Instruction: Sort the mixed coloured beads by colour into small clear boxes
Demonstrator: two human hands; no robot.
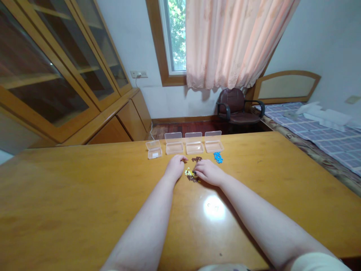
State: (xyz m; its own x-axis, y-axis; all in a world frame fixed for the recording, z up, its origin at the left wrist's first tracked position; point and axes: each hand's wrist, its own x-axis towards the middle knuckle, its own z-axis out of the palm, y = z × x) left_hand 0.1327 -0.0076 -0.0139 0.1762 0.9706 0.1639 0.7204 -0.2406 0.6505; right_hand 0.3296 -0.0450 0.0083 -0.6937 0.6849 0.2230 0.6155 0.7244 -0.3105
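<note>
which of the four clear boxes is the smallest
The leftmost box: it is plainly narrower than the other three boxes, and a white patch shows on it.

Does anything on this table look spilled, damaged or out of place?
Nothing looks clearly damaged or spilled. One slightly odd spot: beside the right hand, yellow pieces lie jumbled with brown pieces, while the blue pieces form a single-colour pile.

No lettering is legible. Ahead at eleven o'clock, the small clear box (154, 150) bears a white label (155, 155), its print indistinct.
</note>
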